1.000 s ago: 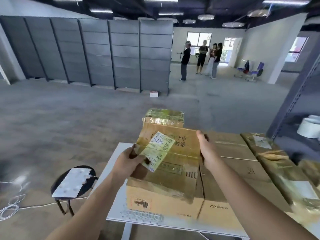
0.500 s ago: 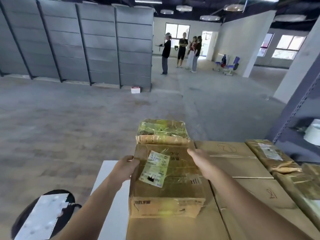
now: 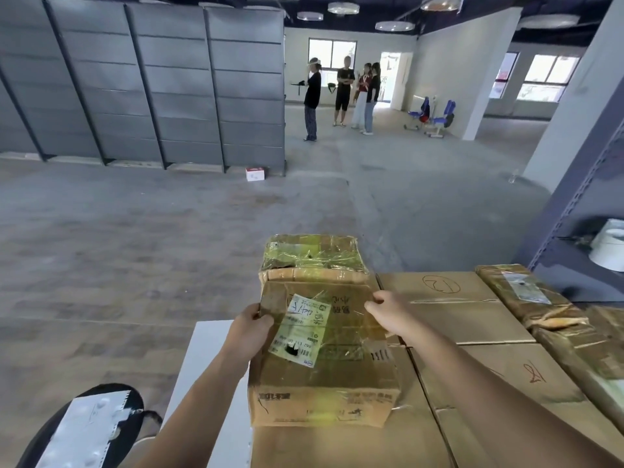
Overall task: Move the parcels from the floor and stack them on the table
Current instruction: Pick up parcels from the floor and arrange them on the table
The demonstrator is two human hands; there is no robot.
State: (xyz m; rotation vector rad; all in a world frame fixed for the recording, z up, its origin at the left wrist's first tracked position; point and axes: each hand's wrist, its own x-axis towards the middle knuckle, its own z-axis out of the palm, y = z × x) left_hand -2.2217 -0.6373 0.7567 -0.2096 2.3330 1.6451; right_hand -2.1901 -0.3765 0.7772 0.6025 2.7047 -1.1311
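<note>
One black stool point(image 3: 136, 405) bearing a white blister sheet point(image 3: 84, 430) is recorded nearest, at lower left, beside the white table point(image 3: 206, 359). Both hands are found clamped on a labelled parcel point(image 3: 324, 383): the left hand point(image 3: 251, 327) is curled round its far left corner, the right hand point(image 3: 385, 312) hooked over its far right edge. The parcel is judged to be resting, or nearly so, on the large cartons point(image 3: 472, 319) covering the table; contact underneath cannot be confirmed. Its left side is set close to the left edge of the carton below. Directly beyond it, apparently touching, a smaller taped parcel point(image 3: 312, 255) is seen. To the right, film-wrapped parcels point(image 3: 526, 292) are laid on the cartons, beside a metal rack point(image 3: 574, 231). Further off, a small white box point(image 3: 255, 173) is noted on the floor before grey shelving point(image 3: 152, 96), with four people point(image 3: 341, 92) well beyond.

Should the parcel be pushed further forward, the taped parcel may be driven off the far side of the cartons. Should it be released out of square, an overhang may be left on the left side and the stack tipped. The peeling label point(image 3: 304, 329) may be torn by the left thumb
</note>
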